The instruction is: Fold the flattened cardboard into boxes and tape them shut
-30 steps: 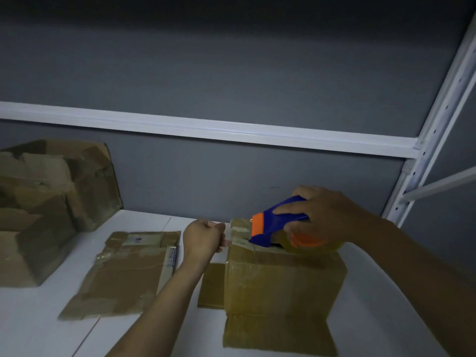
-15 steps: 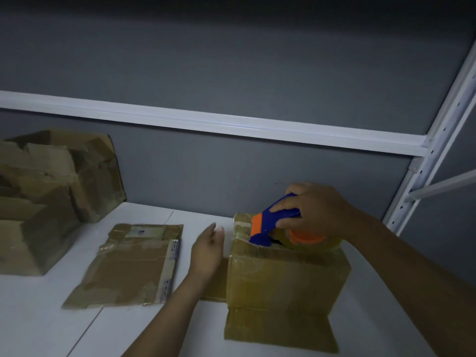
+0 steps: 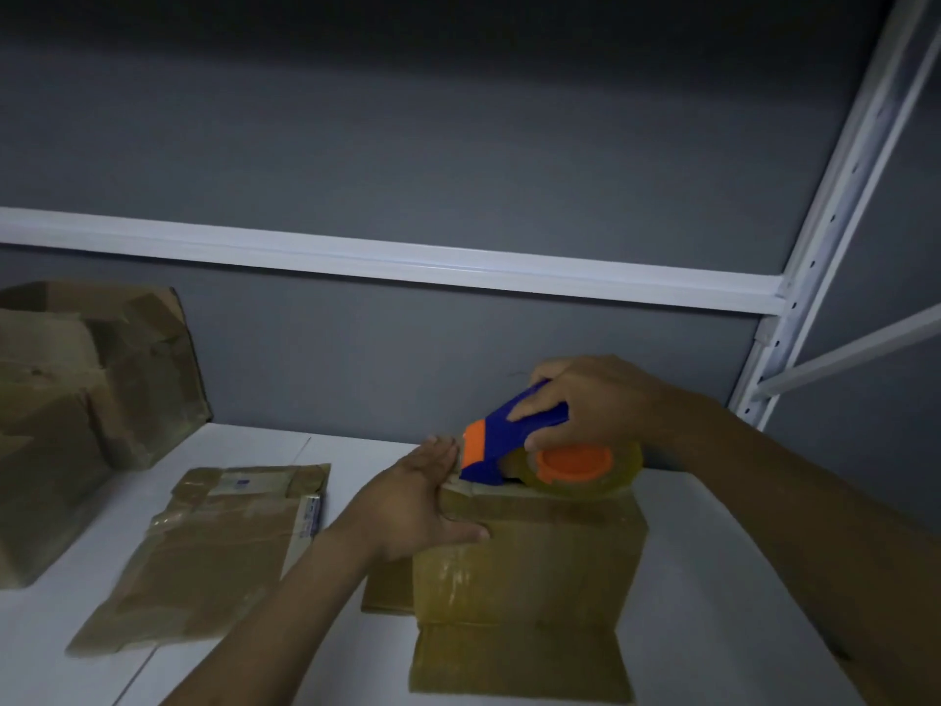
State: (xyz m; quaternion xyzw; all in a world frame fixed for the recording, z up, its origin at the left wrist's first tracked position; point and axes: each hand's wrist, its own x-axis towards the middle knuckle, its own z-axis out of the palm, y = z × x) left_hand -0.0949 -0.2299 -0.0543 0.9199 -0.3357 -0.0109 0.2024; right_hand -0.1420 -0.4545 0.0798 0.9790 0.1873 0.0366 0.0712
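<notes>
A small brown cardboard box [image 3: 529, 563] stands on the white table [image 3: 713, 603], its lower flaps splayed flat toward me. My right hand [image 3: 596, 405] grips a blue and orange tape dispenser [image 3: 514, 440] with a roll of clear tape, resting on the box's top far edge. My left hand [image 3: 412, 507] lies flat with straight fingers against the box's upper left corner, thumb across the front face. A flattened cardboard piece [image 3: 203, 552] lies on the table to the left.
A larger, crumpled open cardboard box [image 3: 76, 400] sits at the far left against the grey wall. A white shelf rail [image 3: 407, 262] runs across the wall, and a white perforated upright [image 3: 835, 211] stands at the right.
My left hand has opened from a pinch near the tape end and moved down flat onto the box's left corner. The dispenser stays on the box top.
</notes>
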